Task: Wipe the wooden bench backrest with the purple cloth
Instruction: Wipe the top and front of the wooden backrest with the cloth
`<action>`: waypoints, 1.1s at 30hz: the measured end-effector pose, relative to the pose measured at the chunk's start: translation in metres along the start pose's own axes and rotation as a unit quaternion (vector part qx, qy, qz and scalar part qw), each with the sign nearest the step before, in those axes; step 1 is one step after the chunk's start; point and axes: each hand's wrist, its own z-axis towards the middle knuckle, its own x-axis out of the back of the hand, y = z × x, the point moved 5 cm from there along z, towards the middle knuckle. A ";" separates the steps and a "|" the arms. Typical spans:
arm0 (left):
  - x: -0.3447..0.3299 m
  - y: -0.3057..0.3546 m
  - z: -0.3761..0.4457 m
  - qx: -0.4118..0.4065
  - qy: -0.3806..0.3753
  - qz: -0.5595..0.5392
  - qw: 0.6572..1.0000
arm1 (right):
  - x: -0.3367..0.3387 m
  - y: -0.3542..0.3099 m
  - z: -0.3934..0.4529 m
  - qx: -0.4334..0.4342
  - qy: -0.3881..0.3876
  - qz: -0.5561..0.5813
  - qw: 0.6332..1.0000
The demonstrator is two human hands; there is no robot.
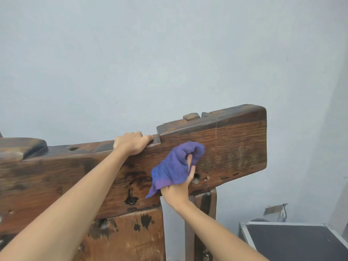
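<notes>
A thick, dark, weathered wooden beam (233, 147) runs across the view, resting on wooden posts. My left hand (131, 143) grips its top edge, fingers curled over the rim beside a step in the wood. My right hand (180, 187) holds a bunched purple-blue cloth (178, 164) and presses it against the beam's front face, near a round hole. The cloth covers most of my right fingers.
A pale grey wall (169, 53) stands behind the beam. A wooden post (205, 210) and a wide wooden support (131, 234) hold it up. A black case with metal edging (293, 240) sits on the floor at lower right.
</notes>
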 end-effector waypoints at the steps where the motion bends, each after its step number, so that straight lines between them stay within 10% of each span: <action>1: 0.001 -0.001 0.000 0.001 0.004 -0.001 1.000 | 0.006 -0.016 0.007 0.069 -0.004 -0.228 0.971; 4: 0.000 -0.001 -0.002 0.001 0.021 0.008 1.000 | 0.011 -0.051 0.028 0.298 -0.027 -0.520 0.800; 7: 0.000 -0.002 -0.001 -0.010 0.032 0.014 0.999 | 0.040 -0.091 0.059 0.381 -0.048 -0.533 0.754; 22: 0.001 -0.001 0.000 -0.022 0.065 0.033 0.997 | 0.230 -0.171 0.173 0.121 0.057 -0.682 0.719; 33: -0.004 0.004 -0.002 0.000 0.079 0.048 0.996 | 0.186 -0.171 0.198 0.014 -0.111 -0.707 0.698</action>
